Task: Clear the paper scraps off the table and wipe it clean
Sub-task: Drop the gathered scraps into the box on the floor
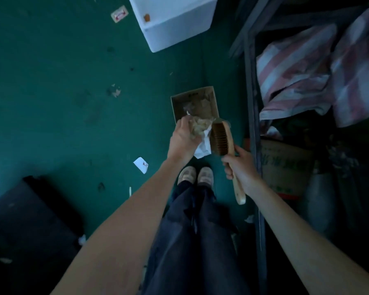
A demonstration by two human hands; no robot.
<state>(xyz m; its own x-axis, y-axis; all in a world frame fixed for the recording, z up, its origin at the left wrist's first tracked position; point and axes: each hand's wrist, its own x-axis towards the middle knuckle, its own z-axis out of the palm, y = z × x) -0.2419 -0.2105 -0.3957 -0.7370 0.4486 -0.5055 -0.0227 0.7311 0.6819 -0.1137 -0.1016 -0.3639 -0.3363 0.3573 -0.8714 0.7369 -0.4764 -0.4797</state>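
Crumpled paper scraps [197, 126] held above an open cardboard box [195, 103].
The left hand [182, 139] curls its fingers round the pale wad; the right hand [240, 167] grips a wooden brush [221, 139], bristles against it. A metal rack [252, 103] stands close on the right.

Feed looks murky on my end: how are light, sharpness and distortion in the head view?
Head view: dim with a blue-green cast, the shelving on the right lost in shadow. Head view: left hand, its paper scraps, right hand and wooden brush read fairly sharp; the cardboard box below them is softer. Head view: wide-angle stretch swells the forearms at the bottom; no glare.
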